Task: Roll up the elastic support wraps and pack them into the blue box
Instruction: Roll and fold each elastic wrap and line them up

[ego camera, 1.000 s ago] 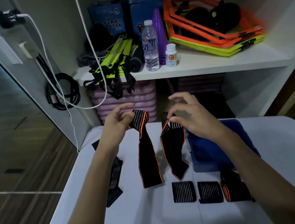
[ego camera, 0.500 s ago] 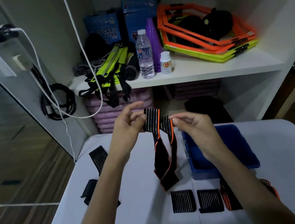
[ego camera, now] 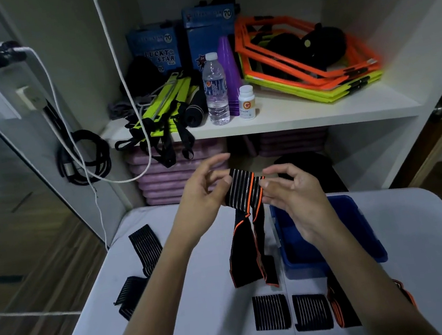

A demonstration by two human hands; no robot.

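A black elastic wrap with orange edging (ego camera: 243,192) is held up above the white table (ego camera: 204,320). My left hand (ego camera: 203,188) pinches its striped top from the left. My right hand (ego camera: 291,192) pinches it from the right. Both tails of the wrap hang down side by side to the table. The blue box (ego camera: 358,223) sits just right of the hanging tails, under my right wrist. Two flat striped wraps (ego camera: 270,311) (ego camera: 312,311) lie near the front edge, with an orange-edged one (ego camera: 343,310) beside them. Another black striped wrap (ego camera: 143,247) lies at the left.
A shelf (ego camera: 291,118) behind the table carries a water bottle (ego camera: 216,96), a small white bottle (ego camera: 247,102), orange and yellow hexagon frames (ego camera: 312,57), and yellow straps. Purple mats are stacked below. A white cable (ego camera: 123,95) hangs at the left by the wall.
My hands came closer together, folding the wrap in half so its two tails now hang side by side. The view tilted and the hands sit a little lower.
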